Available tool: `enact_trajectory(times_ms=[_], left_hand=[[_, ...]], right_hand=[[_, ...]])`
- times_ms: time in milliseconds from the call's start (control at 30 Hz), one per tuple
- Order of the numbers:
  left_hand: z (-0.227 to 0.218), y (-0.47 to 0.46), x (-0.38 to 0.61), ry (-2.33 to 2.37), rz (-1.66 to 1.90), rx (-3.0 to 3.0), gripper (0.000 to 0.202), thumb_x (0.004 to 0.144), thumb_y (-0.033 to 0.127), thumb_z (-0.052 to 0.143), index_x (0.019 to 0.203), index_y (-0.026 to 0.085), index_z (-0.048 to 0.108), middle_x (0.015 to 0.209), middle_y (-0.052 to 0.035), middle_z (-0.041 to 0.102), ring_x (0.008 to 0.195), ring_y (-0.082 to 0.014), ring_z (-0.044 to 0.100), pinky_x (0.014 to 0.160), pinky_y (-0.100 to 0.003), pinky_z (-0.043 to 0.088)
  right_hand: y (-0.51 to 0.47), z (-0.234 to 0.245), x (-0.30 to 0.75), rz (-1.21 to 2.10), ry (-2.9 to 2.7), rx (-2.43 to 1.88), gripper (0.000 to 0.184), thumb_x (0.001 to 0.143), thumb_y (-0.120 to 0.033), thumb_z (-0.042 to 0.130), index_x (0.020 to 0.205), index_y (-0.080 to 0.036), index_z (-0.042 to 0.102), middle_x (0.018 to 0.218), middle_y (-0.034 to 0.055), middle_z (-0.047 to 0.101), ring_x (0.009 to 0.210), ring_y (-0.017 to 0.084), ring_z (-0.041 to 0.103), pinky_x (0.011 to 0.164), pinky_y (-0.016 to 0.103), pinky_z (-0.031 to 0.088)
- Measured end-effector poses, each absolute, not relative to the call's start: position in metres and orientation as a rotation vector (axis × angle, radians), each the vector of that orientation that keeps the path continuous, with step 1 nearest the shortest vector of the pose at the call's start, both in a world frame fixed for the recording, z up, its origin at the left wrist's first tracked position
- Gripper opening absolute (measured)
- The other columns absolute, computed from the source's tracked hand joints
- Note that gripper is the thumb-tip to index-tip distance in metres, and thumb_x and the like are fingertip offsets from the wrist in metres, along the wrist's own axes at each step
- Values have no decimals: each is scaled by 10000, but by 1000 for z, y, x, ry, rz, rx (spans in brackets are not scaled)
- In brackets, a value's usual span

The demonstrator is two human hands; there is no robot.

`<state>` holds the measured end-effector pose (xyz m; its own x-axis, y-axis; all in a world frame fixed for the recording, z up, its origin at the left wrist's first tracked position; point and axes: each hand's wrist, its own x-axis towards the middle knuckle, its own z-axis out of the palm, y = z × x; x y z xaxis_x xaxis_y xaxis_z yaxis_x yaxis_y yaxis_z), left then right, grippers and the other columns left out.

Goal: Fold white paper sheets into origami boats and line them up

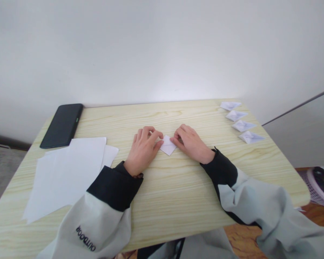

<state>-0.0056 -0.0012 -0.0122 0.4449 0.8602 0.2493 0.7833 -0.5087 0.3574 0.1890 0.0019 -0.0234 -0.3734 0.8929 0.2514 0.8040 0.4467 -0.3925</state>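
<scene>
A small folded piece of white paper (167,145) lies in the middle of the light wooden table (178,201). My left hand (143,149) rests just left of it, fingers curled and thumb and fingertips pinching its left edge. My right hand (190,144) lies on its right side, fingers bent and pressed down on the paper's right edge. Both hands hold the paper flat against the tabletop. Grey and black sleeves cover both forearms.
A stack of plain white sheets (67,172) lies at the left. A dark phone (62,125) rests face up at the far left corner. Several folded paper shapes (241,125) sit in a row at the far right. A basket (320,185) stands beyond the table's right edge.
</scene>
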Motion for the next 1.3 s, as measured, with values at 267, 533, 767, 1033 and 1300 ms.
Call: enact_trajectory(times_ms=[267,533,767,1033,1300], left_hand=[[-15,0,-8,1432,593,2532,235,901,295,520,1070,322,681,1080,-77,513,1012,-254,459,880,-445,391],[-13,0,-7,1446,589,2516,230,901,331,520,1059,348,686,1126,-71,526,1086,-269,424,940,-499,336],[-14,1,-8,1436,606,2508,228,905,295,511,1043,333,688,1178,-65,501,1145,-256,417,1061,-581,196],[-16,2,-11,1394,613,2543,252,911,302,500,1100,304,667,1190,-71,528,1147,-260,430,1057,-552,252],[-17,3,-11,1429,638,2572,308,904,331,507,1155,205,635,1221,-97,552,1159,-263,449,1062,-501,282]], right_hand=[[5,-23,195,426,-2260,-1399,142,896,-309,519,821,-190,504,872,61,550,825,200,501,759,340,401],[0,-27,187,316,-2101,-1440,282,823,-457,589,793,-203,472,813,41,535,778,195,499,706,325,378],[6,-20,198,644,-2113,-1355,161,782,-238,620,822,-201,469,843,17,518,762,162,473,686,293,384],[7,-14,208,792,-2113,-1279,84,785,-172,559,826,-194,489,841,14,490,726,140,461,673,280,405],[-2,-22,200,535,-2145,-1293,149,873,-279,517,972,-169,529,966,76,535,863,185,514,796,336,432]])
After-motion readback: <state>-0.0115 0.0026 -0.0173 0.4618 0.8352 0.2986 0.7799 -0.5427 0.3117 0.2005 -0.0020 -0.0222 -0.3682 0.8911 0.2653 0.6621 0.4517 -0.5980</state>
